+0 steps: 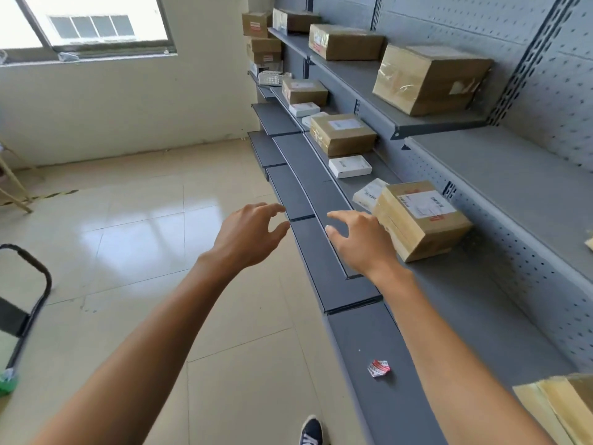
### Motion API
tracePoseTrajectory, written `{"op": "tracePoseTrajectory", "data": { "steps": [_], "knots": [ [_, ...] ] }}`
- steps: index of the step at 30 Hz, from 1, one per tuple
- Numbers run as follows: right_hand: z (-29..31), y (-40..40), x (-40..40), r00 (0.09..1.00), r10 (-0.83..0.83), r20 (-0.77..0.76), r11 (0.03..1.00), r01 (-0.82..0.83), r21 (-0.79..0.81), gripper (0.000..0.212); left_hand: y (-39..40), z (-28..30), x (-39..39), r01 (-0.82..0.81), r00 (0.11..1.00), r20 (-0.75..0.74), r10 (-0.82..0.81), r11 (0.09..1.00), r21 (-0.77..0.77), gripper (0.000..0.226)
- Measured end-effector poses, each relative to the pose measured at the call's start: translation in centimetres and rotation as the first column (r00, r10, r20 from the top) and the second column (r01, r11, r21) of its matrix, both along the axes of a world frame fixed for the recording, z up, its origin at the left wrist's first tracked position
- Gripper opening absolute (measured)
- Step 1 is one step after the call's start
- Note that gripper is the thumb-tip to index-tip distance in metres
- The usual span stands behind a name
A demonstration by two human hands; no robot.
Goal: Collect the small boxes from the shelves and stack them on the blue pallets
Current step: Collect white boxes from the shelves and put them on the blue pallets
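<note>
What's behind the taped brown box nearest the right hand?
A white packet leans behind the taped brown box, partly covered by it; its lower end is hidden.

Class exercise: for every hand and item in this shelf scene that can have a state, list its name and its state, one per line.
left hand: open, fingers spread, holding nothing
right hand: open, at the near side of the nearest taped box, no grip yet
nearest taped box: sealed, label up, on the middle shelf
white box: closed, lying flat
large top-shelf box: taped shut, upright
crumpled label: scrunched, lying on the lower shelf
window: cannot tell whether open
</note>
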State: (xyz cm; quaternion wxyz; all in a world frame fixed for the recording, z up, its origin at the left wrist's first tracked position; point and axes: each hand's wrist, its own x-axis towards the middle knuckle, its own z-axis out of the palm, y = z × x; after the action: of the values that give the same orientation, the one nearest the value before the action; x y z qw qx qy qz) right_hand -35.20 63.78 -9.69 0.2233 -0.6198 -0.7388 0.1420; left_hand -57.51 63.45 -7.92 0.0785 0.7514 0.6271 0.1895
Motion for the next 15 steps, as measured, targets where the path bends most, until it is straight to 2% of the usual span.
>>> {"op": "tracePoseTrajectory", "data": {
  "steps": [8,15],
  "knots": [
    [0.3,11.3,0.8,1.000,-0.008,0.025,0.999,0.009,-0.031,0.039,11.3,-0.9,1.2,0.006,1.000,-0.003,-0.006,1.000,-0.019,0.039],
    [-0.8,20.1,-1.6,0.998,-0.046,0.043,0.998,0.048,-0.047,0.040,21.4,-1.8,-1.0,0.035,0.998,0.044,-0.034,0.999,-0.028,0.039]
  ]
}}
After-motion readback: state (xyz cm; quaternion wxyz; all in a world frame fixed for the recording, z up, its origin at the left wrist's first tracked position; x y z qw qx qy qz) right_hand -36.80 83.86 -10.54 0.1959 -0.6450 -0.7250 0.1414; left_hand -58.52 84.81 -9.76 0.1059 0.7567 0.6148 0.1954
